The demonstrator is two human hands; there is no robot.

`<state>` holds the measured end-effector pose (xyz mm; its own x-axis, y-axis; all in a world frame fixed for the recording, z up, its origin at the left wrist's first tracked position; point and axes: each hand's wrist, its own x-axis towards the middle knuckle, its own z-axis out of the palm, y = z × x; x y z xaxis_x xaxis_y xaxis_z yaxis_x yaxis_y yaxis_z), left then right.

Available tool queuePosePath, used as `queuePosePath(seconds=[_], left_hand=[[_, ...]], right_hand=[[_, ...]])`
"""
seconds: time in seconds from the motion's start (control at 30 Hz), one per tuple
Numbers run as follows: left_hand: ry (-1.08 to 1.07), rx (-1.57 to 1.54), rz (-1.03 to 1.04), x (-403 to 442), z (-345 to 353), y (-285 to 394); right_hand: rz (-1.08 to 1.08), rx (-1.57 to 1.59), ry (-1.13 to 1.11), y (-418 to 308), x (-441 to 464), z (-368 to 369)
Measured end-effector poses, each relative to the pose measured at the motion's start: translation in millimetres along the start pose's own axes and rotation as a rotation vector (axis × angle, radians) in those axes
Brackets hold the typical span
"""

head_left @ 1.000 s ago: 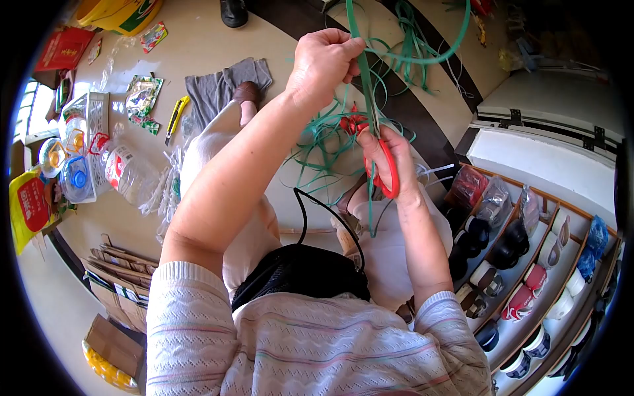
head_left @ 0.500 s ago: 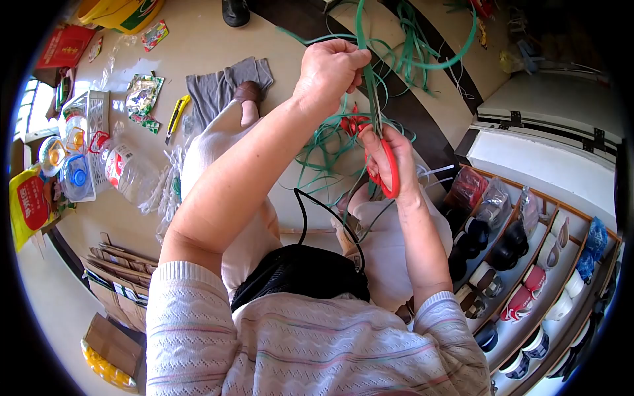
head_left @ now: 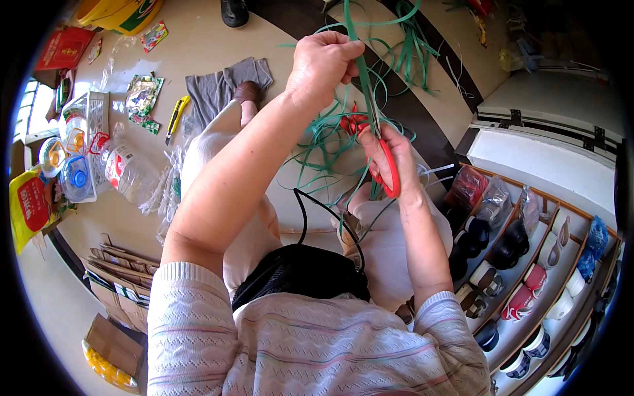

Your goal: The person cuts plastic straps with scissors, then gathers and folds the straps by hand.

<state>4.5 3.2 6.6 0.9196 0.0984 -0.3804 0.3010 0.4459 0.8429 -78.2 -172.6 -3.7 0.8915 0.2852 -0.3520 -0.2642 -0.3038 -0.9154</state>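
My left hand (head_left: 325,65) is closed, pinching a long green plastic strap (head_left: 349,20) whose upper end rises past the top of the view. Fingers of my right hand (head_left: 391,153) wrap round the red handles of a pair of scissors (head_left: 394,173). The blades point up along the strap, just below my left hand; whether they are parted I cannot tell. Behind my hands, a tangle of thin green strips (head_left: 321,144) lies on the floor, with something red (head_left: 353,121) among them. Another bundle of green strap (head_left: 411,49) lies farther off.
On the right stands a shoe rack (head_left: 522,264) with several shoes. A yellow utility knife (head_left: 176,117) and a grey cloth (head_left: 221,82) lie on the floor to the left, near a large plastic bottle (head_left: 129,171). Folded cardboard (head_left: 119,280) stands lower left.
My left hand has shifted slightly left and up, and the green strap has moved with it. My right hand and the scissors stay nearly in place.
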Motion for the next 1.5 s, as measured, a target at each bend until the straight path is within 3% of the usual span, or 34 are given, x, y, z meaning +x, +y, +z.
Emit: queuePosePath(seconds=[0.57,0.77,0.87,1.5], left_hand=[[-0.067,0.001,-0.094,-13,10,-12],[-0.027,-0.006,-0.046,-3,2,-4],[0.017,-0.02,-0.004,1,0,1],[-0.049,0.016,-0.067,-10,8,-11]], right_hand=[[-0.032,0.056,0.022,4,5,1],[0.06,0.006,-0.004,2,-2,4],[0.106,0.151,0.007,-2,-3,8],[0.023,0.115,-0.007,5,4,1]])
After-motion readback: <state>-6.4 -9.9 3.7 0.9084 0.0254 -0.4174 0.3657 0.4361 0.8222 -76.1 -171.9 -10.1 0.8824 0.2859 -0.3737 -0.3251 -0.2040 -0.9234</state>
